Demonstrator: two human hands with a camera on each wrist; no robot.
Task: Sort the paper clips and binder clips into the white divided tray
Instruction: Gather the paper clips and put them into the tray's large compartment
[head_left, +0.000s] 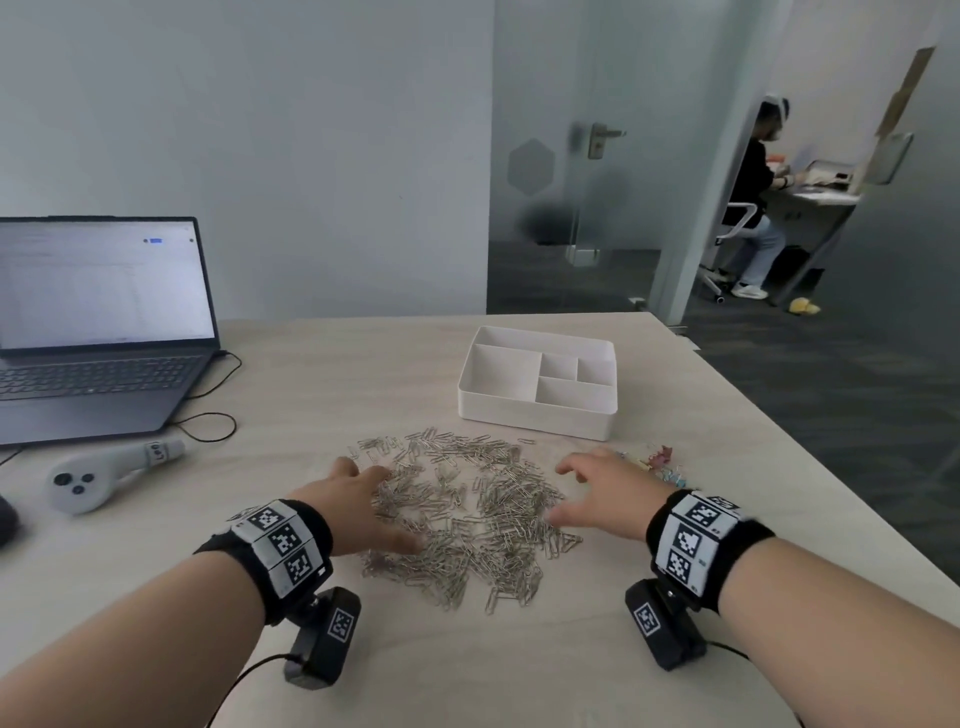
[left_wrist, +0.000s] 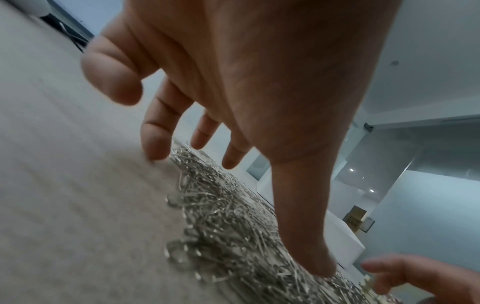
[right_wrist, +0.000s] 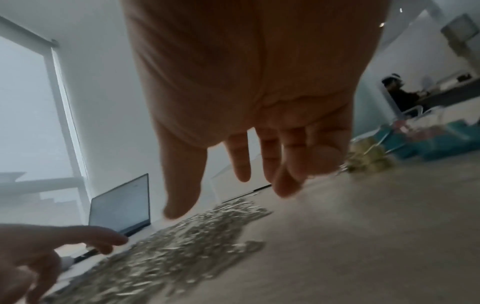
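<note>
My fingers (left_wrist: 155, 131) spread and slack, holding nothing: left hand (head_left: 358, 506) on the paper clips (head_left: 467, 519) heap's left edge, right hand (head_left: 605, 491) at its right. White divided tray (head_left: 537, 415) just beyond heap, nothing visible inside. Clips likely light, slippery, prone to tangle; I'd scoop from both flanks. Binder clips (head_left: 657, 465) beyond my right hand, partly hidden, blurred.

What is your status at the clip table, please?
Both hands open: left hand and right hand flank the silver paper clips. Colored binder clips beside right hand. White divided tray empty. Nothing blocking.
</note>
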